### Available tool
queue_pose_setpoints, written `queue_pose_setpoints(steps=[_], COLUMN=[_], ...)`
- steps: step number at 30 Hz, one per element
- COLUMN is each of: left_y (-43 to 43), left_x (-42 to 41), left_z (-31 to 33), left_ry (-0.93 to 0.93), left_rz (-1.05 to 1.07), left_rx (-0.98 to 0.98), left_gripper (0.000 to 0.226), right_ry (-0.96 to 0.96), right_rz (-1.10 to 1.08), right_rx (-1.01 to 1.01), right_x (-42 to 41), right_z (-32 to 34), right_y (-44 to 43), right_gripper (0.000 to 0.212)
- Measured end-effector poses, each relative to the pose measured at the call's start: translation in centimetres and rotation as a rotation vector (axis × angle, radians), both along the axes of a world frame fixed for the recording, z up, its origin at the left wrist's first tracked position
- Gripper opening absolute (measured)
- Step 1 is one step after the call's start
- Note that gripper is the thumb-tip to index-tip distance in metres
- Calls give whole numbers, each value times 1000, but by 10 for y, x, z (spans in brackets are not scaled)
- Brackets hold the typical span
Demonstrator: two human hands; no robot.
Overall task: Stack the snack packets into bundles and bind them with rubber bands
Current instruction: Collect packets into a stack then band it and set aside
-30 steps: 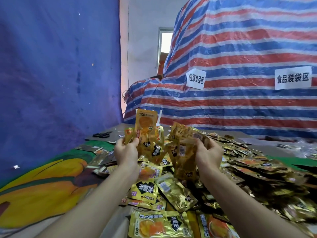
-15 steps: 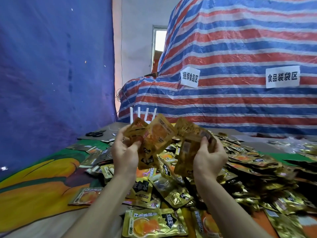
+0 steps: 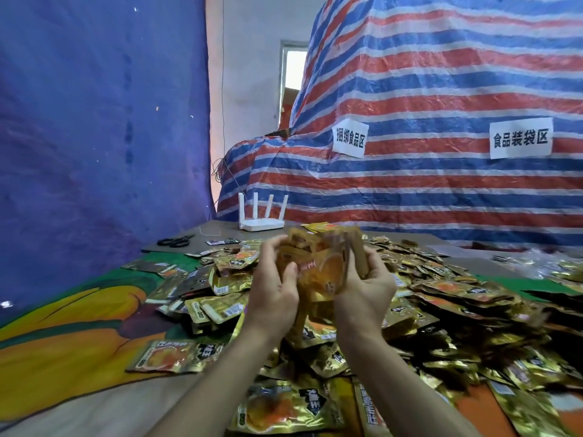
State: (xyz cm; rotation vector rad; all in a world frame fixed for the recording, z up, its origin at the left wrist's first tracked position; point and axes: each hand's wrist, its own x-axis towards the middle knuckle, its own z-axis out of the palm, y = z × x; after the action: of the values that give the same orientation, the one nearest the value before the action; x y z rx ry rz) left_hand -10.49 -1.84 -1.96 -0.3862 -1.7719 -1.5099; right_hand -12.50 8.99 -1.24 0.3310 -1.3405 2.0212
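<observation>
1. Since half a second ago, your hands have come together. The two separate fans of packets they held are now pressed into one bunch between them.
2. Head view: your left hand (image 3: 273, 288) is curled around the left edge of the bunch of snack packets (image 3: 321, 266), with the thumb lying on the near face.
3. Your right hand (image 3: 366, 294) clamps the right edge of the same bunch, with its fingers wrapped behind the packets.
4. The bunch stands roughly upright and is lifted above the table. It is blurred, so you cannot count its packets.
5. The heap of loose packets (image 3: 448, 313) lies under your hands and spreads out from 3 to 6 o'clock.
6. One single packet (image 3: 173, 356) lies flat at 8 o'clock on the orange and green printed cloth (image 3: 72, 329), apart from the heap.
7. At 12 o'clock, beyond the bunch, a white router (image 3: 260, 221) sits with four antennas raised.
8. Black scissors (image 3: 175, 241) lie at 10 o'clock, near the table's far edge.
9. A red, white and blue striped tarpaulin (image 3: 426, 83) fills 12 to 3 o'clock and carries two paper signs (image 3: 349, 138).
10. A blue sheet (image 3: 94, 121) hangs from 9 to 11 o'clock.
</observation>
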Motion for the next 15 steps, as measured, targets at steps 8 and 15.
queue_pose_setpoints(steps=[8,15], left_y=[6,-9], left_x=[6,4], left_z=[-25,-29], left_ry=[-197,-461], left_rz=[-210,-65], left_rx=[45,-104], left_gripper=[55,64], right_ry=[-68,-157], right_rz=[-85,-29], right_rx=[52,66], right_x=[-4,-8], right_z=[-11,-14], right_y=[-5,2], right_gripper=[18,19])
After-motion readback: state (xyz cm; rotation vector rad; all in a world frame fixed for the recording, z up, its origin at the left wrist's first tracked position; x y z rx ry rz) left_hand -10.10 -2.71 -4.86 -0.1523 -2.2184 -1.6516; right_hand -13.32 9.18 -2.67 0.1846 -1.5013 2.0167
